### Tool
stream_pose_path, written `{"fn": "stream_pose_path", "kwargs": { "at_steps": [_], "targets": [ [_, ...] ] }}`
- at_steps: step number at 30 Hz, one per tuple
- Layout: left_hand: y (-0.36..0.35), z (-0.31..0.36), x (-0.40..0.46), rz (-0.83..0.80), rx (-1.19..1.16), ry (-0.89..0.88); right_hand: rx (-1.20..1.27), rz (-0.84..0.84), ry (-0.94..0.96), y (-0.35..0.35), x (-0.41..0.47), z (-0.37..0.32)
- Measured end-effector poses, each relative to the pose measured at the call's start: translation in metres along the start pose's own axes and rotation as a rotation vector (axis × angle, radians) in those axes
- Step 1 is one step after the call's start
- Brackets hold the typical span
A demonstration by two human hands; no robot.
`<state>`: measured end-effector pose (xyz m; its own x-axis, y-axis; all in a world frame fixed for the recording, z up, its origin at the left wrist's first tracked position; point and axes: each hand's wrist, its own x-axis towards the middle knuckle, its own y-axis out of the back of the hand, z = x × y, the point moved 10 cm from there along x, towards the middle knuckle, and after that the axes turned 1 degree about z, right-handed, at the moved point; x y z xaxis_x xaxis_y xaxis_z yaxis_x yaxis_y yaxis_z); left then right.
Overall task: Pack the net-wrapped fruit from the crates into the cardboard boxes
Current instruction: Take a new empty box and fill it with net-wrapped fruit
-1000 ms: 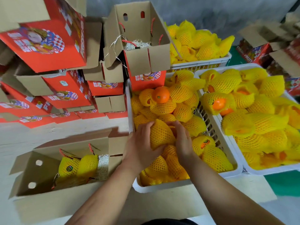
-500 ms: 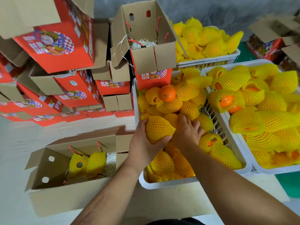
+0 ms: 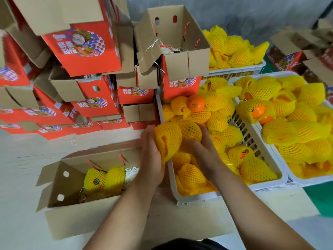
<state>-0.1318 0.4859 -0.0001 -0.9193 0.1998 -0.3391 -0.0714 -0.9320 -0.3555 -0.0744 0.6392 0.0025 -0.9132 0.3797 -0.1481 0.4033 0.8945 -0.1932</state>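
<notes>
Seen from above, a person works between a white crate (image 3: 173, 184) of yellow net-wrapped fruit and an open cardboard box (image 3: 72, 221) just to its left. The left hand (image 3: 151, 159) curls around one net-wrapped fruit (image 3: 167, 139), which a second ago lay among the pile and is now raised over the crate's left edge, toward the box. The right hand (image 3: 201, 147), which half a second ago rested flat on the heap, now cups a second fruit (image 3: 191, 129) from below and beside; how firmly it grips cannot be told. Two wrapped fruits (image 3: 105, 179) already sit in the box on straw padding. The lift suggests the next fruit is about to go in; the box looks to have room left.
</notes>
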Motion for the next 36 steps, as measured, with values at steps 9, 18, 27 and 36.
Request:
{"fn": "stream_pose_path", "kwargs": {
  "at_steps": [9, 18, 27, 36],
  "targets": [
    [0.132, 0.029, 0.000, -0.044, 0.063, 0.348, -0.226, 0.095, 0.076, -0.113, -0.016, 0.024],
    [0.291, 0.050, 0.020, 0.137, 0.079, 0.291, -0.617, -0.180, -0.169, -0.224, -0.025, 0.099],
    [0.314, 0.037, 0.023, 0.102, 0.516, 0.281, -1.076, -0.219, -0.726, -0.190, -0.007, 0.189],
    [0.295, 0.031, 0.027, -0.041, 0.655, 0.147, -0.362, -0.241, -0.532, -0.284, -0.052, 0.131]
  ]
}}
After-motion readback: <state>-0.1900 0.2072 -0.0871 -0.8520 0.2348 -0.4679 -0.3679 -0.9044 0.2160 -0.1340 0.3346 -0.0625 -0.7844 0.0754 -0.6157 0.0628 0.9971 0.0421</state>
